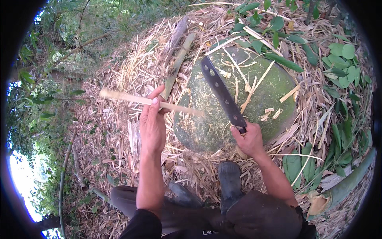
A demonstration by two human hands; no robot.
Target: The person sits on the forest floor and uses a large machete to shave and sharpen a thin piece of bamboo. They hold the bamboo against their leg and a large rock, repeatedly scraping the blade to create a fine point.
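Pinches a long, thin, flat strip of pale yellow wood [129,97] between thumb and fingers of the left hand [152,129], between 8 and 9 o'clock from the big, round, mossy green stone [199,131]; points one end of it to 9 o'clock and the other, blurry end to 3 o'clock, in front of the stone; cannot tell if touching the stone there; wraps the right hand [250,139] tight around the black handle [241,130] of a long, dark gray metal knife with holes [223,93], between 5 and 6 o'clock from the stone's middle; tips the blade to 11 o'clock, well apart from the strip; stands in dark gray rubber boots [230,179] at 6 o'clock; has small, pale yellow slivers [290,93] lying on the stone; has a rough, gray-brown plank [179,65] at 10 o'clock, broad green leaves [342,59] at 2 o'clock, a thick green pole [352,179] at 4 o'clock, and dry tan scraps [119,155] all over the ground.
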